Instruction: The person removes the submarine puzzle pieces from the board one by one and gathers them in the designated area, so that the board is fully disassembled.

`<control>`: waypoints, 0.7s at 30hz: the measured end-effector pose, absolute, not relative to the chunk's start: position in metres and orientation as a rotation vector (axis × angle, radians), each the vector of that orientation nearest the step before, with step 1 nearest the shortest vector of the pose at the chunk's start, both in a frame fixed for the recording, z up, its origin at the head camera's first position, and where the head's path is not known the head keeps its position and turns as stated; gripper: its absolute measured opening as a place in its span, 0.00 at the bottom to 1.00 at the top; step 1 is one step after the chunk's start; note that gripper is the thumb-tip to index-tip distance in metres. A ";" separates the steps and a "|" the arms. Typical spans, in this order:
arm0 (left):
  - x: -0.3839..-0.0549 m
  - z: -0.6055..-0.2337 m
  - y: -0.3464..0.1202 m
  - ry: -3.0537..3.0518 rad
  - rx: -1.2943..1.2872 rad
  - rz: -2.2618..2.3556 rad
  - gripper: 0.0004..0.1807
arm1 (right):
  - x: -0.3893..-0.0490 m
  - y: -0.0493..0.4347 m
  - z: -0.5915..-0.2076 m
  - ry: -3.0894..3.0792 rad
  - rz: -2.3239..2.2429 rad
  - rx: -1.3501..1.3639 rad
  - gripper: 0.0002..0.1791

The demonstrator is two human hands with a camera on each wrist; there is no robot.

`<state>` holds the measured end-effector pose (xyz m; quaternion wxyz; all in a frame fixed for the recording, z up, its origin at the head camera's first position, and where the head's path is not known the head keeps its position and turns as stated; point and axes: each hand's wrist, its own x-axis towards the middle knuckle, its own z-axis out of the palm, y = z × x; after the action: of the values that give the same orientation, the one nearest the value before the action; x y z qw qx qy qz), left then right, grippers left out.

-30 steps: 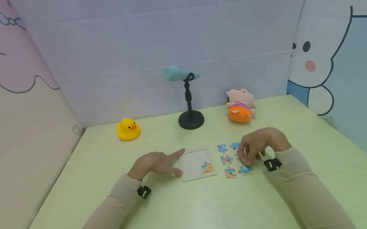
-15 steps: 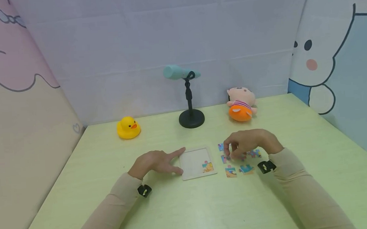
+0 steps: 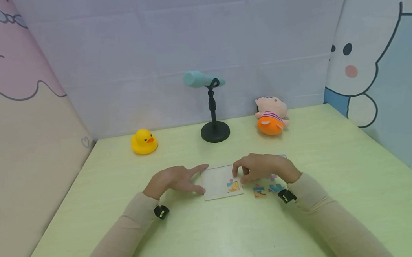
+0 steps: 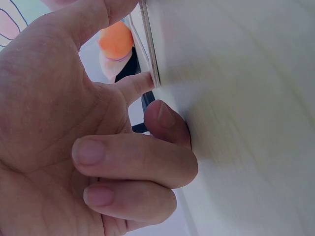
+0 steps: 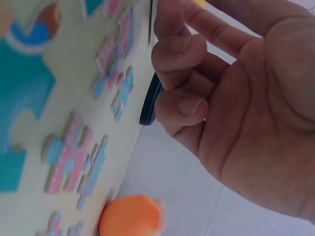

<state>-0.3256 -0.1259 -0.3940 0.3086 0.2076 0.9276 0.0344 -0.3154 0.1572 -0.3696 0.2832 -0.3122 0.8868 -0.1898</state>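
Note:
My left hand [image 3: 175, 179] reaches in from the left, its straight thumb and index finger touching the left corners of a pale puzzle tray [image 3: 214, 183]; the other fingers curl over the table in the left wrist view. One puzzle piece [image 3: 233, 187], teal and orange, lies in the tray's lower right corner. My right hand [image 3: 261, 166] hovers palm down by the tray's right edge, fingers loosely bent. No piece shows between its fingers, though the index fingertip is partly out of the right wrist view. Several loose puzzle pieces [image 3: 259, 192] lie beneath and behind it.
A yellow rubber duck [image 3: 144, 142] sits at the back left. Behind the tray, a mint hair dryer [image 3: 197, 79] rests on a black stand [image 3: 215, 132]. A plush toy [image 3: 271, 116] in orange lies at the back right, near the back wall.
My right hand has moved left, from over the loose pieces to the tray's right edge. The left hand stays at the tray's corners.

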 end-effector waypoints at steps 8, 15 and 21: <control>-0.325 -0.394 -0.125 2.453 0.549 0.106 0.47 | -0.308 0.143 -0.375 2.364 -0.527 -0.823 0.11; -0.324 -0.394 -0.125 2.451 0.544 0.104 0.47 | -0.305 0.137 -0.380 2.394 -0.519 -0.841 0.12; -0.323 -0.393 -0.125 2.447 0.546 0.110 0.47 | -0.306 0.136 -0.382 2.421 -0.521 -0.873 0.12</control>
<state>-0.3232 -0.1246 -0.3931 0.3106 0.2067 0.9269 0.0417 -0.3060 0.1356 -0.3816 0.2552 -0.3215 0.8914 -0.1919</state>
